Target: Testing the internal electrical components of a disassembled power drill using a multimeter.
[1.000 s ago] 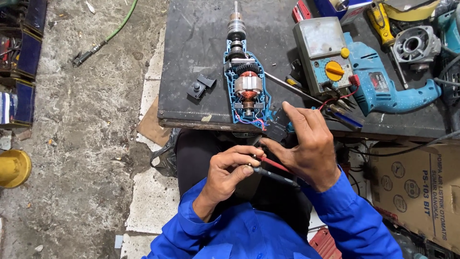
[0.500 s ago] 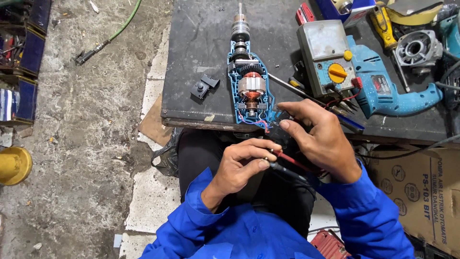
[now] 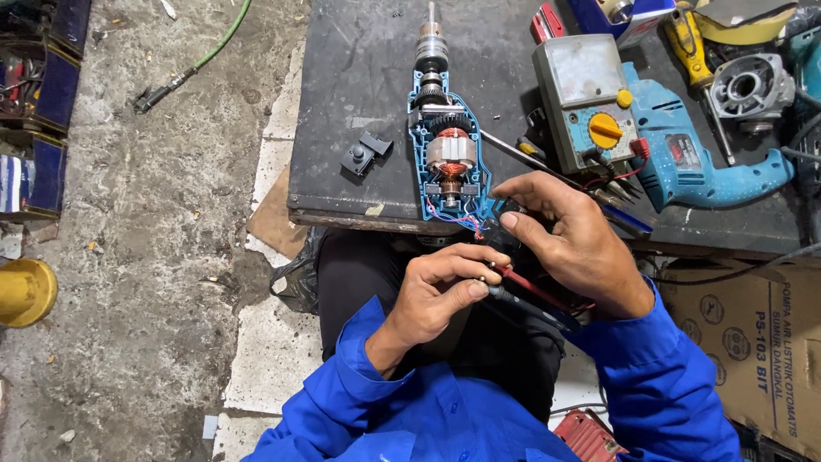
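An opened blue drill (image 3: 446,154) lies on the dark workbench (image 3: 359,77), its copper armature and chuck showing. Thin red and blue wires run from its handle end to a small black switch part (image 3: 500,224) at the bench's front edge. My right hand (image 3: 575,239) pinches that black part between thumb and fingers. Just below it, my left hand (image 3: 440,291) grips two slim test probes (image 3: 530,295), one red and one black, with their tips near the part. Both arms wear blue sleeves.
A grey meter with a yellow dial (image 3: 590,103) sits right of the open drill, beside a whole blue drill (image 3: 701,158). A loose black trigger piece (image 3: 363,154) lies left. A cardboard box (image 3: 753,342) stands under the bench, a yellow object (image 3: 26,291) on the concrete floor.
My head has shifted, so the bench sits slightly further right in view. Both hands stay at the drill's handle end; the left hand has closed tighter on the probes.
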